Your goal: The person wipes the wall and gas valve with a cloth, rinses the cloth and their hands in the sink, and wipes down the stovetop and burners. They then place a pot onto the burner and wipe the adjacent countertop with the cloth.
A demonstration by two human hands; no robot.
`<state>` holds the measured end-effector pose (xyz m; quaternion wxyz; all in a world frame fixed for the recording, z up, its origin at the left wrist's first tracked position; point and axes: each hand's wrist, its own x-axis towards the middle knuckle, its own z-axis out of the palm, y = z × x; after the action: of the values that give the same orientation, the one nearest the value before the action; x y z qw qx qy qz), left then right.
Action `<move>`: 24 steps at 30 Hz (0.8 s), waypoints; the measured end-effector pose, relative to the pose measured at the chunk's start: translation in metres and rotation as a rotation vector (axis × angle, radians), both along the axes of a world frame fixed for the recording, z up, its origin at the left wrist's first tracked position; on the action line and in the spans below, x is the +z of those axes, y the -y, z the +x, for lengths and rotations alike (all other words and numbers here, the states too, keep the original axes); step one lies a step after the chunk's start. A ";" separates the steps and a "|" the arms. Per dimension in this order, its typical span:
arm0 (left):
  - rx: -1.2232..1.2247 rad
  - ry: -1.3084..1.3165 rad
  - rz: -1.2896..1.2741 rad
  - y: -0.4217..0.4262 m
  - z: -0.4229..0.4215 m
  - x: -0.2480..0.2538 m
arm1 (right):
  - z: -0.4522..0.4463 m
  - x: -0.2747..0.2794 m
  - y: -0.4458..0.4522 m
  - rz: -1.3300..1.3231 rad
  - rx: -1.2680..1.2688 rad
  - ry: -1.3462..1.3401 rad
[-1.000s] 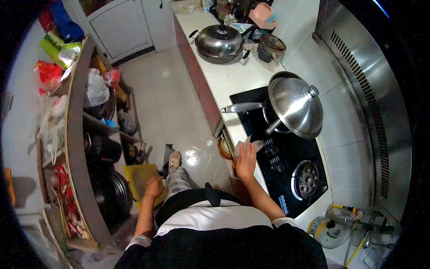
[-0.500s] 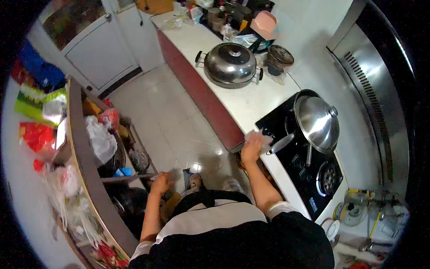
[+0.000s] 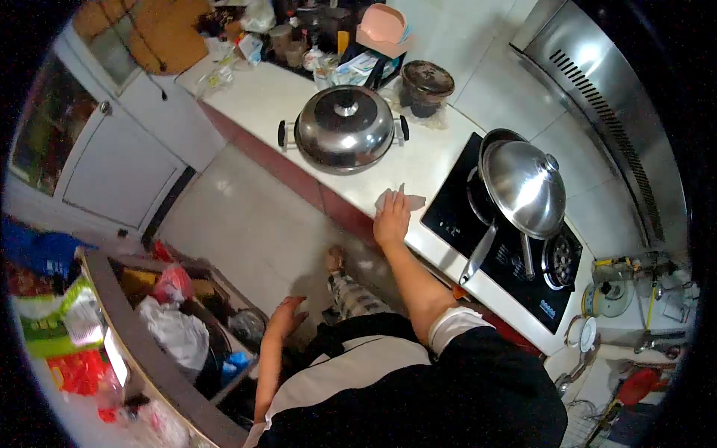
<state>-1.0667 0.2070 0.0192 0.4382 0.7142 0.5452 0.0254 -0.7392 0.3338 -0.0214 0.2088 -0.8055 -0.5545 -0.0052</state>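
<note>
Cloth (image 3: 415, 202) has been shifted along the counter (image 3: 429, 158) beneath the right hand (image 3: 392, 222), whose grip cannot be told; the stove (image 3: 508, 257), to its right, is left and the pot (image 3: 340, 142), ahead-left, neared. Nothing is held by the loosely spread left hand (image 3: 286, 316).

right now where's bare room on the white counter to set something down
Two patches look bare: between the lidded steel pot and the black gas hob, beyond the right hand and cloth; and left of the pot, short of the plastic packaging. Behind the pot, around the pink tub, it's crowded.
</note>
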 end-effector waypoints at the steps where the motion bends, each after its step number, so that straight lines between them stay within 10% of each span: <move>1: -0.018 -0.005 0.007 -0.019 0.000 0.005 | 0.001 0.004 -0.011 -0.015 -0.009 -0.008; 14: -0.088 0.147 0.296 -0.250 0.003 0.045 | 0.074 0.012 -0.130 -0.026 -0.005 0.051; 24: 0.383 0.460 -0.009 -0.379 0.021 0.048 | 0.101 0.034 -0.138 0.435 -0.284 -0.949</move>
<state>-1.0456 0.5864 0.0672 0.5405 0.5721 0.5564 0.2664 -0.6380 0.4722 0.0129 0.5956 -0.7247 -0.2709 0.2161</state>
